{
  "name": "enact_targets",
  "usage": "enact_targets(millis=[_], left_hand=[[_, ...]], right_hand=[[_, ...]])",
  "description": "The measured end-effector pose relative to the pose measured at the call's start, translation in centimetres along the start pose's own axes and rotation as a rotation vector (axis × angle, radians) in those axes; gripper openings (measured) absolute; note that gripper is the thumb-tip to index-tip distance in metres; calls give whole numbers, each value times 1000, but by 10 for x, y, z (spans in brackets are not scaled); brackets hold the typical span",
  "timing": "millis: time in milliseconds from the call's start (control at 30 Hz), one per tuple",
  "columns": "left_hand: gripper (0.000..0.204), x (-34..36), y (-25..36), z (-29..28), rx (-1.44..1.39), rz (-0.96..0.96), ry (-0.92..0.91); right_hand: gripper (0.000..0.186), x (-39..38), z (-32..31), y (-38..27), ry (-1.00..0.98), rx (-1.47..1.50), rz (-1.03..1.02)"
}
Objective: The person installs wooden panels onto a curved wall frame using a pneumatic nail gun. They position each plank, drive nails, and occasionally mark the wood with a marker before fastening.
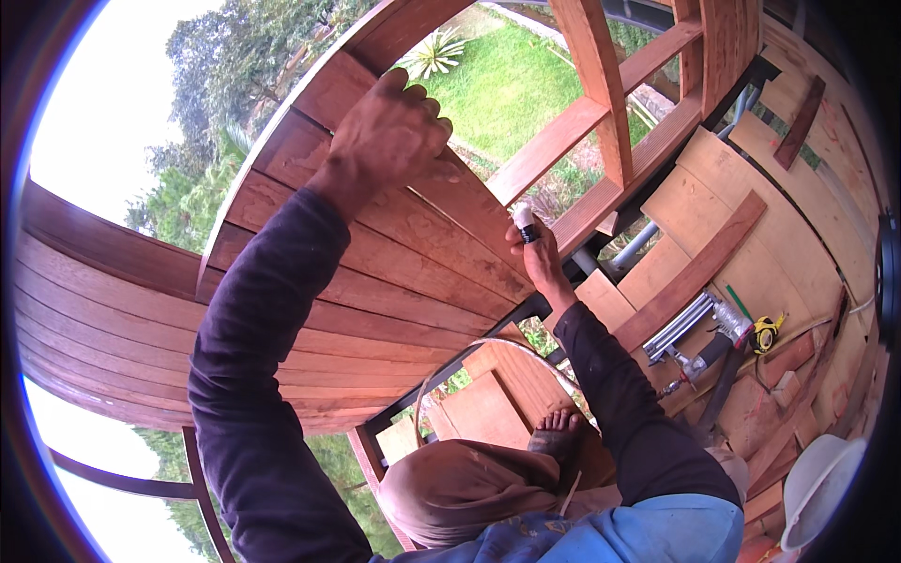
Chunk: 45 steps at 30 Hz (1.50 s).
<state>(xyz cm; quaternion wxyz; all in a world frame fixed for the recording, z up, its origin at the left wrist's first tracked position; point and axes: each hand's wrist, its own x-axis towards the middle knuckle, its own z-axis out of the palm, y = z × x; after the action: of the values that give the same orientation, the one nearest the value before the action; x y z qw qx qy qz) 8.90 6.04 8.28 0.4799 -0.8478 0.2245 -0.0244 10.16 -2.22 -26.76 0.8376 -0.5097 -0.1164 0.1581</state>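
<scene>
My left hand (389, 136) is closed, its fingers curled over the free edge of the uppermost wooden plank (469, 208) on a curved, plank-covered wall. My right hand (542, 261) is lower and to the right, near the other end of that plank. Its fingers close round a small bottle-like item (526, 225) with a pale tip and a dark, striped body; its exact kind is unclear. Below the plank, several reddish-brown boards (404, 272) lie side by side on the wall. Beyond it stands a bare curved wooden rib (601, 84) with crosspieces.
A silver nail gun (718, 342) lies on the plywood floor (779, 206) at right, beside a yellow tape measure (767, 333) and a green stick (738, 300). A long loose board (694, 272) and offcuts lie around. A white rounded container (821, 488) stands lower right. Gaps open onto grass (497, 84) below.
</scene>
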Motion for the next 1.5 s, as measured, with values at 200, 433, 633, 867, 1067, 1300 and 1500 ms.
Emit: enact_targets(millis=[200,433,633,867,1067,1300,1500], left_hand=[[49,-4,-3,8,-31,23,133],[39,-3,-10,22,32,69,332],[43,-11,2,24,-32,22,300],[44,-2,7,-5,6,78,243],[44,-2,12,-6,-90,64,269],[40,-5,0,2,-111,108,332],[36,-2,3,10,-3,16,209]], right_hand=[[44,3,3,0,-14,-13,11],[39,3,-10,13,1,103,-40],[40,7,-20,-1,-155,97,62],[49,17,-38,-1,-265,-12,42],[51,14,-33,4,-208,32,50],[52,13,-28,-1,-161,17,78],[37,13,-30,2,-140,41,138]])
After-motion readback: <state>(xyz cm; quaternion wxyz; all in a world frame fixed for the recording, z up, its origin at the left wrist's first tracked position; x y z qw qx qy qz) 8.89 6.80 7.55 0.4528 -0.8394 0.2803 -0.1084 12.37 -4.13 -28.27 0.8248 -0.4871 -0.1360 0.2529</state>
